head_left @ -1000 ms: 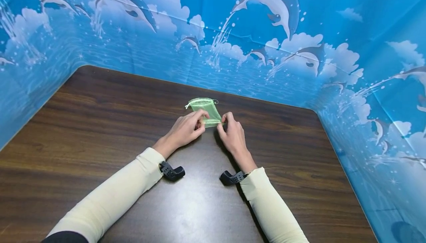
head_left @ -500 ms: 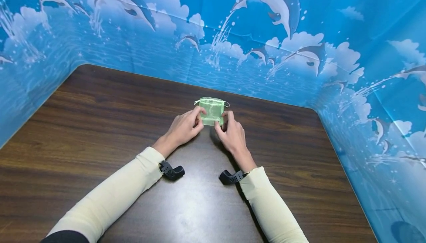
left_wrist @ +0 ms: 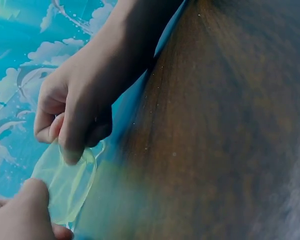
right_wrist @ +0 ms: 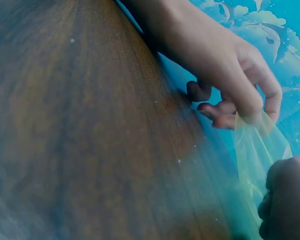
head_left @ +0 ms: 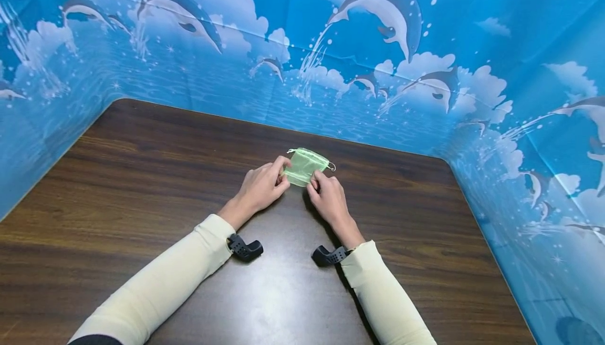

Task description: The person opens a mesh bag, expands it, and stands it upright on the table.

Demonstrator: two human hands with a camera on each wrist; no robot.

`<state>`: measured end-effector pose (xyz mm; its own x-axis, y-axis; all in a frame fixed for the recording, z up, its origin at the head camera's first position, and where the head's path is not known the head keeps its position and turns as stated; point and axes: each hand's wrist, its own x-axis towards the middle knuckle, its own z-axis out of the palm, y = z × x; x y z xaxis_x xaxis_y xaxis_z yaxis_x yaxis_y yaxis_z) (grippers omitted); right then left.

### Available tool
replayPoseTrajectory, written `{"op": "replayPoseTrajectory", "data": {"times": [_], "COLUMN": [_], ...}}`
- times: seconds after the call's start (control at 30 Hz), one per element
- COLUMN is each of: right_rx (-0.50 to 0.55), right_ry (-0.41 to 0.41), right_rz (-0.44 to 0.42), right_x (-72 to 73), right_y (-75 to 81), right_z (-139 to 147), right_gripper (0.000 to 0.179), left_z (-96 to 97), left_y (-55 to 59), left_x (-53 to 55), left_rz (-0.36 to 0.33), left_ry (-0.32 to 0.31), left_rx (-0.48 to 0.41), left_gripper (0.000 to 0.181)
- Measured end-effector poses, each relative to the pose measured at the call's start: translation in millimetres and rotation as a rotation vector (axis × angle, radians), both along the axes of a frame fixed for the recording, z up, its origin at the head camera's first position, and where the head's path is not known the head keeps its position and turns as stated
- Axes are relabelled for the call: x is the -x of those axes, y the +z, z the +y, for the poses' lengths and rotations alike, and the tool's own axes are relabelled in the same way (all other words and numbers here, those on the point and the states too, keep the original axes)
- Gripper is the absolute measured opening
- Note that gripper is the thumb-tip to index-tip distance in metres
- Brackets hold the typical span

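Note:
A small sheer green drawstring pouch point(head_left: 304, 166) is held near the far side of the dark wooden table point(head_left: 189, 156). Its gathered mouth and pale cords point away from the person, leaning to the right. My left hand point(head_left: 262, 182) pinches the pouch's left side between thumb and forefinger. At the lower right corner, my right hand point(head_left: 328, 198) pinches the fabric, its other fingers curled. Light passes through the pouch point(left_wrist: 65, 187) in the left wrist view, where it spans between both hands. The right wrist view shows the pouch point(right_wrist: 250, 155) creased lengthwise.
A blue curtain point(head_left: 227, 82) printed with dolphins and clouds surrounds the table's far and side edges. Black wrist mounts point(head_left: 244, 248) sit at the ends of pale sleeves point(head_left: 165, 276). Light glares off the table's front middle.
The pouch's mouth has swung from leaning left, through upright, to leaning right. The right hand's fingers have drawn in around the corner. The left hand stays nearly in place.

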<state>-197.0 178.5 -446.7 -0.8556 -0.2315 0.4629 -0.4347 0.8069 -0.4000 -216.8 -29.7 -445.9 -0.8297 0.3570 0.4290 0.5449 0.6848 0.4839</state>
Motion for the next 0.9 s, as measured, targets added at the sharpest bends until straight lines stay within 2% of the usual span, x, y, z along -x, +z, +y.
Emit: {"op": "replayPoseTrajectory", "data": {"times": [0.1,0.2,0.27,0.37,0.5,0.7,0.83,0.9], "right_rx": [-0.007,-0.012,-0.016,-0.032,-0.055,-0.050,-0.040,-0.032], "right_ry": [0.033,0.008,-0.024,-0.052,-0.034,0.014,0.029,0.035], "right_rz": [-0.028,-0.036,-0.013,0.051,0.132,0.157,0.168,0.167], "right_x": [-1.7,-2.0,-1.2,1.1,3.5,0.2,-1.7,-1.5], "right_y": [-1.5,-1.2,-0.5,1.0,3.0,1.7,1.1,1.5], "right_z": [0.8,1.4,1.7,2.0,1.1,0.3,-0.2,-0.1], "right_gripper": [0.033,0.035,0.035,0.029,0.019,0.020,0.019,0.018], "left_z": [1.0,1.9,2.3,3.2,3.3,5.4,7.8,8.6], "left_y": [-2.5,-1.9,-0.7,1.2,3.6,3.3,2.8,2.8], "left_x": [-1.1,-1.5,-1.6,-1.8,-3.0,-5.3,-6.9,-6.8], "left_rz": [-0.016,-0.011,-0.003,0.008,0.019,0.040,-0.002,-0.030], "left_ry": [0.040,0.050,0.033,-0.024,-0.076,-0.030,-0.006,0.028], "left_rx": [0.007,-0.006,-0.020,-0.029,-0.038,-0.052,-0.053,-0.049], "left_gripper": [0.020,0.014,0.012,0.012,0.014,0.020,0.021,0.020]}}
